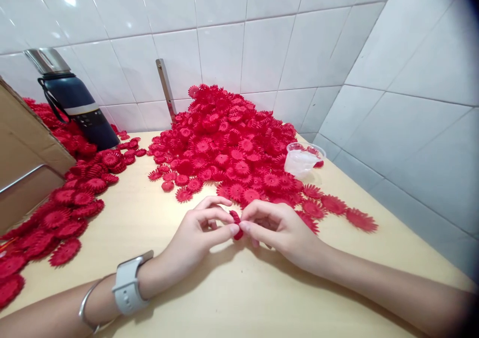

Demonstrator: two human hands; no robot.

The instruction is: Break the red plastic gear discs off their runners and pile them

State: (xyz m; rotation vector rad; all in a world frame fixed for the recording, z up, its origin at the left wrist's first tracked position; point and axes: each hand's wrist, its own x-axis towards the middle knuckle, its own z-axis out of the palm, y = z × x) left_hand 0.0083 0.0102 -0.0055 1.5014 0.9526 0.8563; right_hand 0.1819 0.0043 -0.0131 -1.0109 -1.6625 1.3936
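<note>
Between my two hands, just above the table, is a small red fringed felt flower, seen nearly edge-on. My left hand pinches it from the left with thumb and forefinger, the other fingers loosely curled. From the right, my right hand closes thumb and forefinger at its edge; its lower fingers are partly hidden. Right behind the hands rises a big heap of red fringed flowers. A grey-banded watch and a thin metal bangle are on my left wrist.
A clear plastic cup stands at the heap's right edge. At left are more red flowers, a dark blue flask and a cardboard box. A metal strip leans on the tiled wall behind the table.
</note>
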